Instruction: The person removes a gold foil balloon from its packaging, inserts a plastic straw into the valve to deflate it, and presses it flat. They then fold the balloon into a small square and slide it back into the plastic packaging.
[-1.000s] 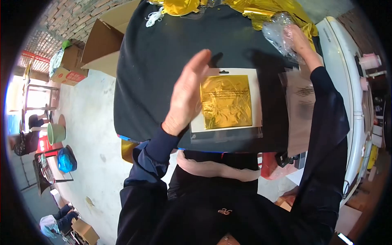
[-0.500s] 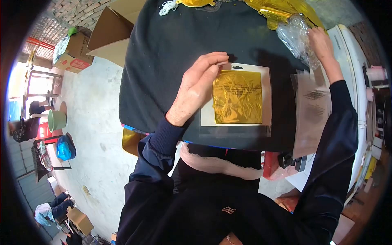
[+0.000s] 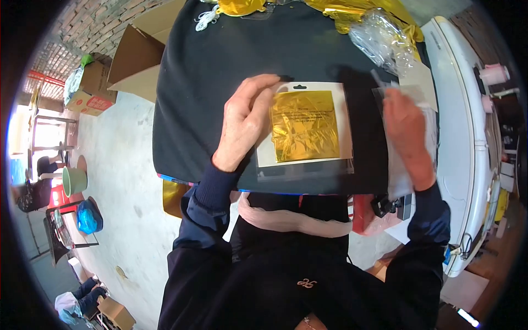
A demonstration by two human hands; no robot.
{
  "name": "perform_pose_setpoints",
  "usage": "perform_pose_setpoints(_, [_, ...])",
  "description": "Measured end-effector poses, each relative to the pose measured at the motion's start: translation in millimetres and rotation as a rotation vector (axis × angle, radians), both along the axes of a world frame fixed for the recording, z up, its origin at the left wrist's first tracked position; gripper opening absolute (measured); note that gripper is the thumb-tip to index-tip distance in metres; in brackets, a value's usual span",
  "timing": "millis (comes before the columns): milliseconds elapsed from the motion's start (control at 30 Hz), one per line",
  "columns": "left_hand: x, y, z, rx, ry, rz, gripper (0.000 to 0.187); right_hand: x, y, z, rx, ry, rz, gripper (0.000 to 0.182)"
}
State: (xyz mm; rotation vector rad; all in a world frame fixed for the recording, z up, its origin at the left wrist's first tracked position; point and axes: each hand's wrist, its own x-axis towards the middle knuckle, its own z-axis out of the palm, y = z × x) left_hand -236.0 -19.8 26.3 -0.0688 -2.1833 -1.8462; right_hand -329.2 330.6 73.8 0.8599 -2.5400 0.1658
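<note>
A folded gold foil packet (image 3: 305, 127) with small dark print lies on a white card with a hang hole, inside a clear bag, on the black cloth (image 3: 214, 60). My left hand (image 3: 243, 118) rests at the card's upper left edge, its fingers bent together; whatever lies under the fingertips is hidden. On the right, my right hand (image 3: 406, 124) is blurred over a stack of clear bags (image 3: 399, 170). A thin, whitish strip shows near its fingertips, too smeared to identify.
Crumpled clear plastic (image 3: 379, 41) and gold foil (image 3: 341, 12) lie at the back right. White string (image 3: 206, 19) is at the back left. An open cardboard box (image 3: 135, 60) stands beyond the left edge. Other people are at the far left.
My right hand has come from the crumpled clear plastic down toward me, over the stack of bags. My left hand keeps its place at the card. The whole view has shifted slightly.
</note>
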Motion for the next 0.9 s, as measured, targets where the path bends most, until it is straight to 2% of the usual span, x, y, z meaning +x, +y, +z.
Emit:
perform_pose_setpoints(67, [11.0, -0.2, 7.6, -0.160, 0.068, 0.045, 0.027, 25.3, -8.5, -17.2, 0.081, -0.111, -0.099, 0.021])
perform_pose_setpoints(167, [39.8, -4.2, 10.7, -0.388, 0.197, 0.089, 0.024, 40.7, -15.1, -33.7, 0.092, -0.221, -0.114, 0.029])
perform_pose_setpoints(267, [75.7, -10.2, 12.1, -0.517, 0.229, 0.108, 0.023, 47.0, -22.9, -32.3, 0.129, -0.135, -0.148, 0.036])
perform_pose_setpoints(367, [110.6, -12.4, 10.9, -0.609, 0.213, 0.116, 0.025, 63.3, -38.8, -8.0, 0.122, -0.113, 0.067, 0.043])
perform_pose_setpoints(467, [142.1, -6.4, -3.2, -0.702, 0.212, 0.101, 0.026, 86.6, -59.6, -19.5, 0.017, -0.073, 0.411, 0.048])
perform_pose_setpoints(567, [160.7, 12.7, -13.3, -0.727, 0.198, 0.111, 0.028, 97.4, -79.0, -34.9, -0.025, -0.131, 0.500, 0.047])
perform_pose_setpoints(900, [165.1, 29.0, -34.9, -0.762, 0.208, 0.139, 0.040, 94.6, -96.6, -47.4, 0.026, -0.001, 0.615, 0.035])
